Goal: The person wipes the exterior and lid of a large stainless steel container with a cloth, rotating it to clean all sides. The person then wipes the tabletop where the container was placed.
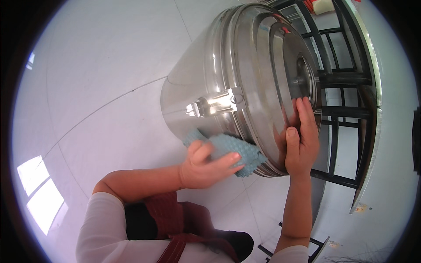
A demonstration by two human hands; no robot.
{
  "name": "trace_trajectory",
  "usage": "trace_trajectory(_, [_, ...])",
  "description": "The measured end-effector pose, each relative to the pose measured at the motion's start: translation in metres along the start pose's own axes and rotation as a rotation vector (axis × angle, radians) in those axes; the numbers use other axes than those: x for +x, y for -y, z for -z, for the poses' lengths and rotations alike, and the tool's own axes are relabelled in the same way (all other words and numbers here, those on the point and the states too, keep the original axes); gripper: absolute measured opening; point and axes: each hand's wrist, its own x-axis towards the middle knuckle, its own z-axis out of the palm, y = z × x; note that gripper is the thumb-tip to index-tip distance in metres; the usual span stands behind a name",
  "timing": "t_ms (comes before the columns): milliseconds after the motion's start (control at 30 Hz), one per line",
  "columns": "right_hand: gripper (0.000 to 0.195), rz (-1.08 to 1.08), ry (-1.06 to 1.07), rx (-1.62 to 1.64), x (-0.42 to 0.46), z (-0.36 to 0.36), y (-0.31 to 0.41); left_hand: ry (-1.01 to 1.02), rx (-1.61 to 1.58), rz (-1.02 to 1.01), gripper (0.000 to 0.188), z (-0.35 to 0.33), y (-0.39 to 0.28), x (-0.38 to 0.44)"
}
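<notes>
A large stainless steel barrel (190, 82) with a domed, ringed lid (260, 75) stands before me on the floor. My left hand (205, 166) grips a light blue textured cloth (235, 149), which lies against the near side of the barrel just below the rim. That hand is slightly blurred. On the lid rests my right hand (302, 141), flat, with the thumb spread from the fingers; its fingertips are close to the lid's handle (307, 77). Left of the rim, a metal clasp latch (217, 102) sits on the barrel's side.
Beyond the barrel on the right is a table (375, 82) with dark metal legs and stools or frames (345, 113) under it. A red and cream item (322, 6) shows at the top. Pale tiles (108, 65) cover the floor, with window glare at left.
</notes>
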Motion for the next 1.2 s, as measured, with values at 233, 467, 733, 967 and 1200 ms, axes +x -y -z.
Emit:
trace_trajectory(233, [0.047,-0.040,0.013,-0.016,-0.003,0.002,-0.001,0.098,-0.042,-0.069,0.036,0.003,0.009,-0.003])
trace_trajectory(467, [0.047,-0.068,0.009,0.010,-0.005,0.001,0.002,0.050,-0.028,0.207,0.048,0.010,0.026,-0.015])
trace_trajectory(733, [0.050,-0.037,0.027,0.025,-0.003,0.000,0.000,0.080,-0.256,0.205,0.042,-0.010,-0.002,-0.047])
trace_trajectory(967, [0.057,-0.077,0.057,0.095,-0.004,-0.002,-0.007,0.230,-0.080,-0.138,0.027,-0.029,0.010,-0.082])
trace_trajectory(1200, [0.062,-0.119,0.063,0.066,-0.007,-0.001,-0.004,0.293,0.071,0.240,0.032,0.015,0.057,-0.065])
